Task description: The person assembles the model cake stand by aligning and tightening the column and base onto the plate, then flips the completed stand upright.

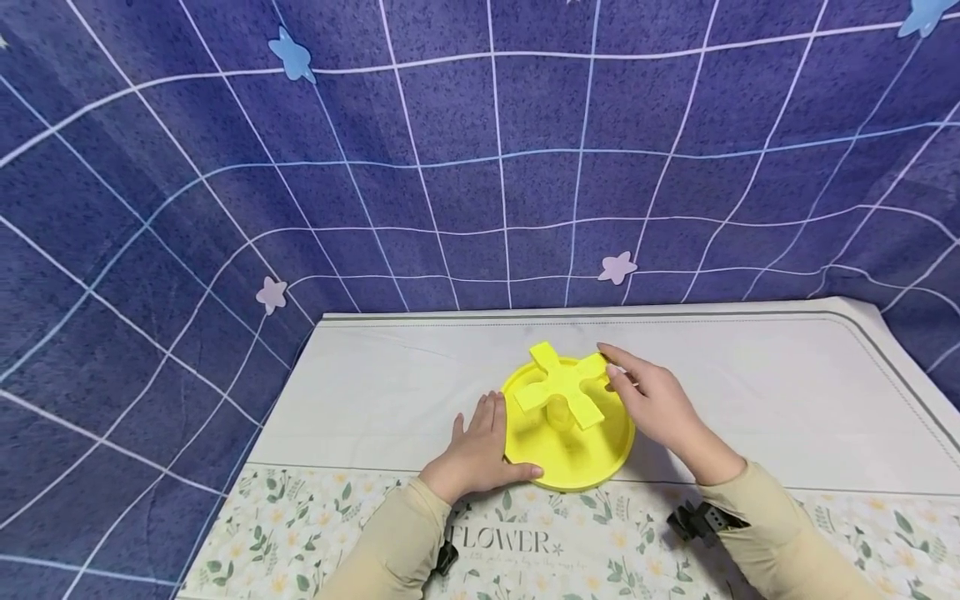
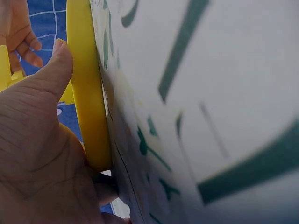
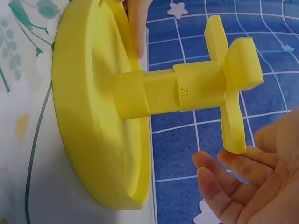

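Note:
A yellow round dish (image 1: pixel 573 467) with a raised rim stands on the table. From its middle rises a post (image 3: pixel 161 92), stepped in width and marked "32", topped by a cross-shaped piece (image 1: pixel 564 385) with blunt arms. My left hand (image 1: pixel 480 450) lies along the dish's left side, fingers straight at the rim and thumb over the front edge. In the left wrist view the thumb (image 2: pixel 53 70) rests against the yellow rim. At the cross's right arm is my right hand (image 1: pixel 656 404), its loosely bent fingertips right at that arm's end.
A white table cover (image 1: pixel 390 367) with a floral printed strip (image 1: pixel 300 525) along the front lies under the dish. Behind and to the left hangs a blue grid-patterned cloth (image 1: pixel 450 192) with stars. Dark straps with small devices (image 1: pixel 701 521) sit at both wrists.

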Action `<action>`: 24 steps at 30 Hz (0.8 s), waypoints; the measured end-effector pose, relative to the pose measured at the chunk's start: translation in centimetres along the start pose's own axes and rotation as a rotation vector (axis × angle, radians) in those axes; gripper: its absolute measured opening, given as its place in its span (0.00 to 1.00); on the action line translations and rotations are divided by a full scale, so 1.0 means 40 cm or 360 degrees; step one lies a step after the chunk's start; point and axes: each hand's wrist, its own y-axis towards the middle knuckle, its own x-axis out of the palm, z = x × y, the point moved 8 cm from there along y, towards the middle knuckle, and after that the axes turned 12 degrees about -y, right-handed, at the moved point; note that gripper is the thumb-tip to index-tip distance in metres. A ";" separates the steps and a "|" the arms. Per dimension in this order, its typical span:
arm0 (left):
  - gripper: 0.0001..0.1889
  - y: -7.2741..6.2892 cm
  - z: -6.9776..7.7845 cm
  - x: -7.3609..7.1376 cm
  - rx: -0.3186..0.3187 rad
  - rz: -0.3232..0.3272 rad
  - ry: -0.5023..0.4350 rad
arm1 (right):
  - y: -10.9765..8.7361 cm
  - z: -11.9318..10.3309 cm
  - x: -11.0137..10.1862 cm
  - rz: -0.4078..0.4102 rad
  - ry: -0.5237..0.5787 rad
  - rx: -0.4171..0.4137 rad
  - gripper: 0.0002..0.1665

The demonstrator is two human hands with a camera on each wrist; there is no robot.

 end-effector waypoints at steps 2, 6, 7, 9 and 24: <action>0.65 0.000 0.002 0.000 0.0005 0.0002 -0.0004 | -0.004 0.007 -0.003 0.0018 0.0029 0.0023 0.22; 0.65 -0.002 0.004 -0.002 0.0002 0.0007 -0.0005 | -0.017 0.016 -0.012 0.0056 0.0090 0.0038 0.20; 0.65 -0.003 0.006 -0.003 0.0005 0.0010 -0.0010 | -0.021 0.018 -0.014 0.0062 0.0096 0.0045 0.19; 0.65 -0.003 0.007 -0.003 0.0006 0.0010 -0.0012 | -0.030 0.023 -0.015 0.0064 0.0101 0.0060 0.19; 0.66 0.002 0.000 0.002 0.0001 0.0001 0.0022 | -0.088 -0.010 -0.018 0.0154 0.0014 0.0030 0.15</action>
